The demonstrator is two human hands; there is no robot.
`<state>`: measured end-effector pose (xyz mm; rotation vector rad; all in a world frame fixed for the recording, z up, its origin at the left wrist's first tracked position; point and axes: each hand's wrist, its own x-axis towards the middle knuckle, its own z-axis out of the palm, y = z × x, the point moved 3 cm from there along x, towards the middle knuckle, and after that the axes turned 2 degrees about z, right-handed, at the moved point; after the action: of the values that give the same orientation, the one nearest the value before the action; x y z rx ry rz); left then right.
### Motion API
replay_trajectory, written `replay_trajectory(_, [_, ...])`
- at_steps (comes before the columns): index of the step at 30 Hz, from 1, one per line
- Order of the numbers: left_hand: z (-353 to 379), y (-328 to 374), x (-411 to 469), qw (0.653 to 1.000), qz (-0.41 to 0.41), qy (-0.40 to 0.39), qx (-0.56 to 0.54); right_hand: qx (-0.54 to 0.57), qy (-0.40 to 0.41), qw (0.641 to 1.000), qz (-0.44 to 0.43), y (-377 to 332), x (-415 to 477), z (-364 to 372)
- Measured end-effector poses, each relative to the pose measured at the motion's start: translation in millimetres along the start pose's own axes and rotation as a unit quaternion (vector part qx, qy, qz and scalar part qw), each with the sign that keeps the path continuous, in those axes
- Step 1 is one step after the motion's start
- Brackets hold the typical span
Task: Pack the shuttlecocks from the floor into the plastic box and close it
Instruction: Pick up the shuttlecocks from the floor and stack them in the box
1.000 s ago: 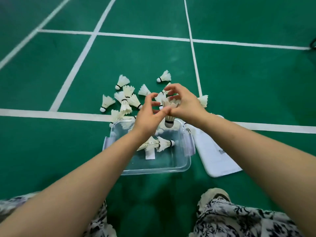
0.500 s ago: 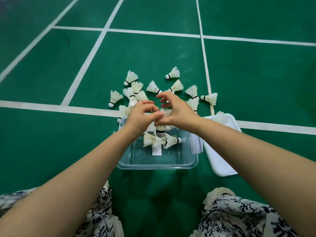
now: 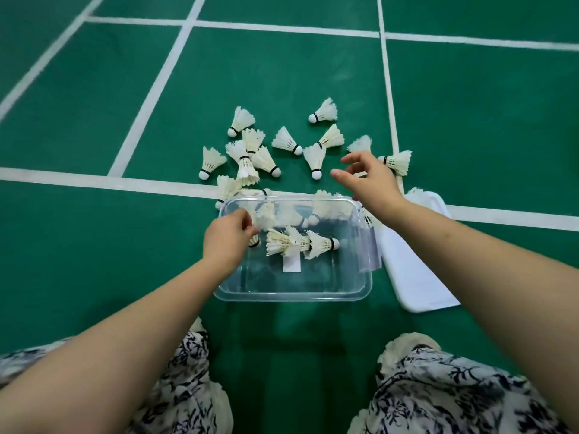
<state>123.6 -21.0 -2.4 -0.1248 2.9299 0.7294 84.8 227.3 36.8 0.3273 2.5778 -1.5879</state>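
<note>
A clear plastic box [image 3: 294,292] stands open on the green floor in front of me. Inside it lie stacked white shuttlecocks [image 3: 300,242]. My left hand [image 3: 227,238] is over the box's left side, fingers closed on a shuttlecock [image 3: 261,220] whose cork end pokes out below. My right hand [image 3: 369,180] hovers beyond the box's far right corner, fingers spread and holding nothing. Several loose shuttlecocks [image 3: 315,159] lie scattered on the floor behind the box. The white lid [image 3: 413,270] lies flat to the right of the box.
White court lines [image 3: 109,181] cross the floor behind the box. My knees in patterned fabric [image 3: 438,393] frame the bottom of the view, with light shoes beside them.
My hands have separated. The left one lowered into the box with a shuttlecock, and the right one let go and moved out toward the loose shuttlecocks on the floor.
</note>
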Motion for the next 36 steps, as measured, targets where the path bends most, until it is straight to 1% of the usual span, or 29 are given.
replay_trajectory(3, [16.8,2.6,2.6,0.998,0.011,-0.032,0.052,0.007,-0.002,1.000,0.014,11.9,0.0,-2.5])
replay_trajectory(6, [24.0,2.8,7.6,0.995,0.012,-0.033,0.089,0.007,0.001,1.000,0.030,23.3,2.7,-5.9])
replay_trajectory(8, [28.6,0.1,10.5,0.995,0.004,-0.034,0.089,0.013,0.003,0.999,0.034,27.7,4.0,-7.2])
replay_trajectory(11, [39.9,-3.4,15.3,0.997,-0.025,-0.054,0.046,0.017,0.000,0.999,0.038,31.4,5.2,-6.6])
replay_trajectory(13, [45.4,-4.2,17.8,0.996,-0.067,-0.063,0.002,0.019,-0.001,0.999,0.036,32.7,5.9,-7.0])
replay_trajectory(16, [52.3,-8.8,21.9,0.985,-0.149,-0.065,-0.058,0.024,0.003,0.999,0.037,36.5,7.0,-10.7])
replay_trajectory(19, [64.2,-17.7,26.2,0.970,-0.198,-0.066,-0.129,0.028,0.007,0.999,0.046,42.3,7.5,-14.6])
replay_trajectory(23, [77.1,-23.2,28.8,0.955,-0.217,-0.090,-0.181,0.028,0.009,0.998,0.057,49.7,6.8,-15.7])
replay_trajectory(28, [86.3,-23.5,29.6,0.926,-0.253,-0.121,-0.252,0.023,0.004,0.998,0.053,49.8,4.1,-15.5])
replay_trajectory(30, [85.6,-19.2,29.7,0.932,-0.243,-0.138,-0.232,0.017,0.006,0.999,0.049,48.4,1.9,-17.5])
replay_trajectory(32, [77.3,-11.3,28.9,0.963,-0.188,-0.138,-0.138,0.003,0.009,0.999,0.047,47.9,-1.5,-20.5])
replay_trajectory(34, [65.0,-2.1,26.5,0.992,-0.089,-0.090,-0.010,-0.013,0.016,0.998,0.052,48.8,-5.4,-24.7])
replay_trajectory(36, [54.5,7.1,20.6,0.996,0.012,-0.042,0.083,-0.025,0.032,0.997,0.061,51.6,-8.3,-30.8])
